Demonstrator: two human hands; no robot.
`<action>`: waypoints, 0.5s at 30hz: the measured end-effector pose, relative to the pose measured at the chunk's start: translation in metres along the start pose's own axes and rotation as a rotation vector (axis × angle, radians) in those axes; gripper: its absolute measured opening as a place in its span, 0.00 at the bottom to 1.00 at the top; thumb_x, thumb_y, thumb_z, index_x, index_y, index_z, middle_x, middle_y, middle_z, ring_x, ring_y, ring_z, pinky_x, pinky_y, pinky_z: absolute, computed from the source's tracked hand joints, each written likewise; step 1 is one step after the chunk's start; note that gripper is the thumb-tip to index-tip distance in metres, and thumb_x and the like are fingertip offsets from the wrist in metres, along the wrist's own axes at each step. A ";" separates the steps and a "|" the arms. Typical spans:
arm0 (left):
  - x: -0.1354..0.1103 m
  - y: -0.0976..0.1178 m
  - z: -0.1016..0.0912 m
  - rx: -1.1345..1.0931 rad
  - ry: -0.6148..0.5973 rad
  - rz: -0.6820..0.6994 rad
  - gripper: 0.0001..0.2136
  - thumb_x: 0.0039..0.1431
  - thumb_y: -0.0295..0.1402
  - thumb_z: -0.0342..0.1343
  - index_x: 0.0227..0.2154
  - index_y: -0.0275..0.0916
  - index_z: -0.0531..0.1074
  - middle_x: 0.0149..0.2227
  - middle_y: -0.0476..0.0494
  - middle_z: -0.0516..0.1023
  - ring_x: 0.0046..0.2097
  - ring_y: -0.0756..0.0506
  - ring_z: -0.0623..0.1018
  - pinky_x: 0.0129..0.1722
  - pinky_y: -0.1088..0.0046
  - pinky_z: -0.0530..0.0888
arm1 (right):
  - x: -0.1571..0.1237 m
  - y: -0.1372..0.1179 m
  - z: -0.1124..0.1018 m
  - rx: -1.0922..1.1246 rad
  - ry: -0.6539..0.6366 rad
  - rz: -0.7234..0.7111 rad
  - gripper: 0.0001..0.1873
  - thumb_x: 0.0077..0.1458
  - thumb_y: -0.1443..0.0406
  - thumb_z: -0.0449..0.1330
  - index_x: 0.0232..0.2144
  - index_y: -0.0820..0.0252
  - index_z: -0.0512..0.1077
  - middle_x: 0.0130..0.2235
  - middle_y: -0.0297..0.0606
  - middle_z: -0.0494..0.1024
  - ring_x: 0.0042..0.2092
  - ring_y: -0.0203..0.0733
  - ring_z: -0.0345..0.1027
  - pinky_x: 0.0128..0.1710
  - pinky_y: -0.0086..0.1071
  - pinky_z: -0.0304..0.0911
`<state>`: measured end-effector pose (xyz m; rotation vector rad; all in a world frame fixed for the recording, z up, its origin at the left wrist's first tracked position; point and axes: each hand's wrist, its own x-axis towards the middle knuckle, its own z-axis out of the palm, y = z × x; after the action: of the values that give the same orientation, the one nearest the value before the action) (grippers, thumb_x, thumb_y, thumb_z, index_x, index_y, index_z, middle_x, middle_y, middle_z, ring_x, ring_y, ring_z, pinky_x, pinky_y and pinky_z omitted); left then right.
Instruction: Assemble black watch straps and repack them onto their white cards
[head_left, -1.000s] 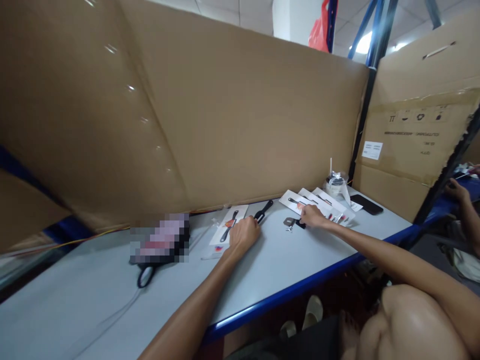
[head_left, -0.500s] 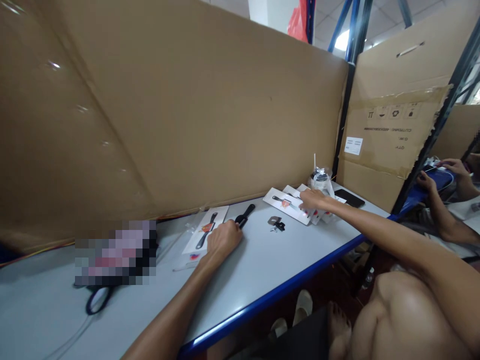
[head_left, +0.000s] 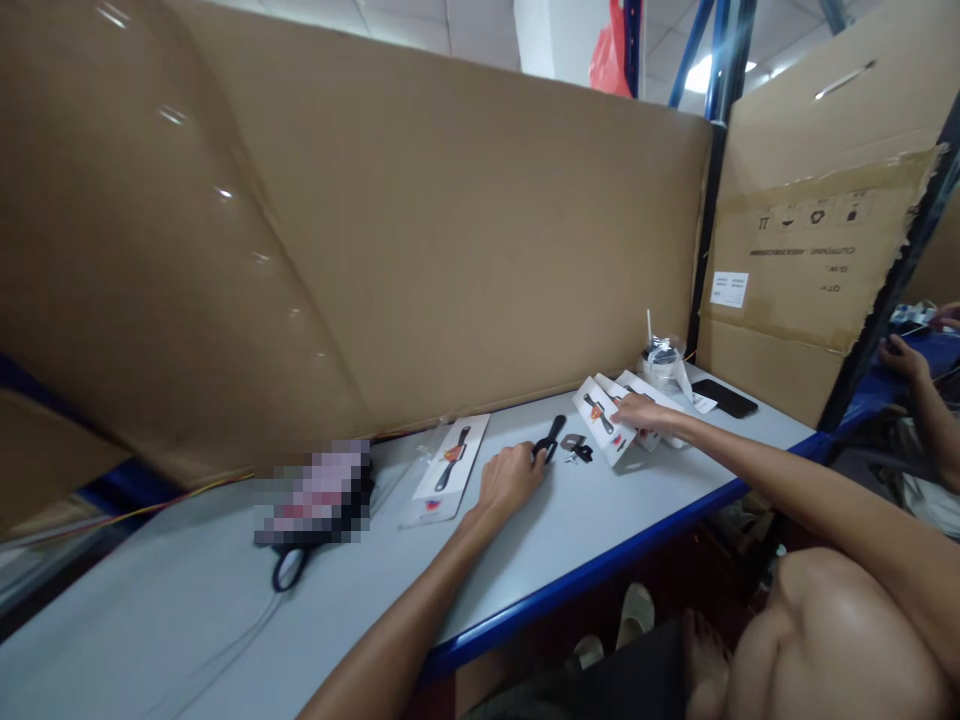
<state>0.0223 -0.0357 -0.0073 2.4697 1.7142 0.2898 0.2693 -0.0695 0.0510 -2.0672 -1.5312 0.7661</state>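
Note:
My left hand (head_left: 514,478) is closed around one end of a black-handled tool (head_left: 553,436) lying low over the table; the fingers hide part of it. Pinched at its right edge by my right hand (head_left: 641,412) is a white printed card pack (head_left: 600,415), its near side tilted. More such card packs (head_left: 637,385) fan out behind these fingers. Between the hands lie small dark parts (head_left: 579,448), with tiny bright pieces beside them. To the left of my left hand a single card pack (head_left: 451,465) rests in clear plastic.
A blurred-out pinkish item (head_left: 319,495) with a black loop and cable lies at left. A bagged cup with a straw (head_left: 661,362) and a dark phone (head_left: 725,397) stand at the far right. Cardboard walls (head_left: 480,220) close off the back. Another person's arm (head_left: 919,385) shows at right.
The view has swung left. My left hand has brought the black-handled tool closer to the small dark parts. The front card pack has turned and tilted in my right hand.

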 end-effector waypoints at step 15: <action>0.010 -0.004 -0.014 -1.766 -0.118 -0.043 0.41 0.63 0.67 0.39 0.56 0.33 0.73 0.37 0.34 0.83 0.38 0.37 0.81 0.39 0.61 0.77 | -0.049 -0.061 0.067 0.828 -0.288 -0.087 0.11 0.71 0.65 0.54 0.40 0.63 0.76 0.28 0.35 0.80 0.24 0.35 0.68 0.20 0.25 0.60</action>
<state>0.0185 -0.0250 0.0067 1.0342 0.6619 1.0132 0.1696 -0.0976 0.0491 -1.3057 -1.1285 1.4136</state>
